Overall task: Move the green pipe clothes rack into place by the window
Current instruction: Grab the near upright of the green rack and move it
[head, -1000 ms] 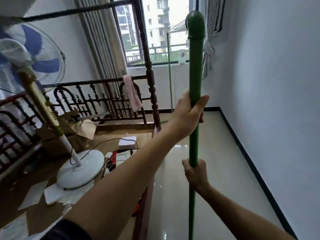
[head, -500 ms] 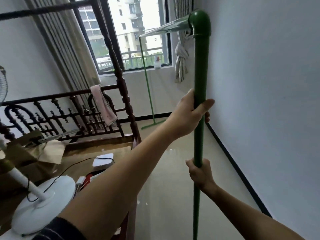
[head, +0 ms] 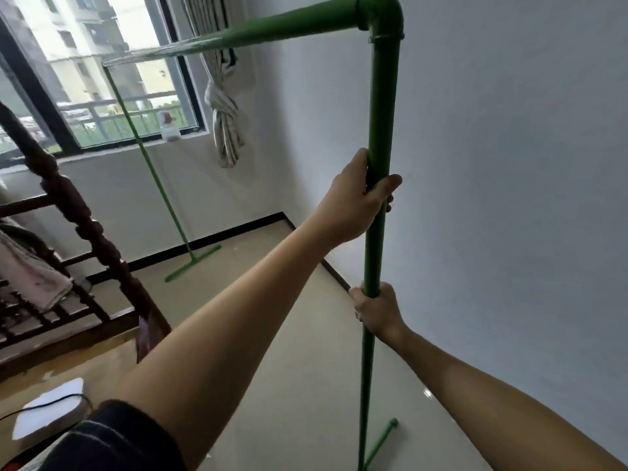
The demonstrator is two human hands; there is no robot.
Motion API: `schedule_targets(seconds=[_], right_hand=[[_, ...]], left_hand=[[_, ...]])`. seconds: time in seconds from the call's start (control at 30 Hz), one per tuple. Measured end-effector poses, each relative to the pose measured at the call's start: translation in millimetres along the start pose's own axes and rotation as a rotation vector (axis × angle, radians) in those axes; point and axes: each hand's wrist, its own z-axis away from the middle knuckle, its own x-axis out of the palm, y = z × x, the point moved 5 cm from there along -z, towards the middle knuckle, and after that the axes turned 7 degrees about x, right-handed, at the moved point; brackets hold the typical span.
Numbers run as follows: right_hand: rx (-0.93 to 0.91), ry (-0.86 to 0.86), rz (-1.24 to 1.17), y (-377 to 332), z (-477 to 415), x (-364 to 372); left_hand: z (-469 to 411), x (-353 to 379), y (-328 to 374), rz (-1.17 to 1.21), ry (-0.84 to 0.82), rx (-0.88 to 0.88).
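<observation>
The green pipe clothes rack (head: 382, 107) stands upright close to the white right wall. Its near post runs from an elbow joint at the top down to a short foot bar on the floor. The top bar stretches away toward the window (head: 102, 79), and the far post ends in a foot near the wall under the sill. My left hand (head: 356, 198) grips the near post at mid height. My right hand (head: 375, 309) grips the same post lower down.
A dark carved wooden bed frame (head: 85, 226) with a pink cloth (head: 30, 270) fills the left side. A knotted curtain (head: 224, 120) hangs by the window and a small bottle (head: 168, 125) stands on the sill. Tiled floor runs between bed and wall.
The view has swung right and moved closer to the window. The fan has left the view, and the rack's top bar and near foot are now visible. Both hands keep their grip.
</observation>
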Motion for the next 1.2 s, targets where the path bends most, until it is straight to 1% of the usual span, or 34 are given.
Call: schedule_targets(seconds=[0.2,0.37,0.47,0.73,0.97,1.2], right_hand=[[0.095,0.175,0.068,2,-45,-61],[0.163,0.276,0.123,12,-78,-115],[0.204,0.300,0.165,14,-93,-144],[0.244,0.271,0.245,14,-128,-200],[0.230,0.191,0.410,11,-149,-224],[0.121,0.092,0.776,15,-143,-220]], left_hand=[[-62,51,-10,0.035,-0.101,0.070],[-109,95,-14,0.033,-0.144,0.128],[-132,121,-12,0.027,-0.152,0.149],[-180,168,-10,0.033,-0.120,0.112],[-202,187,-8,-0.017,-0.070,0.056],[-180,181,-14,-0.041,-0.013,0.021]])
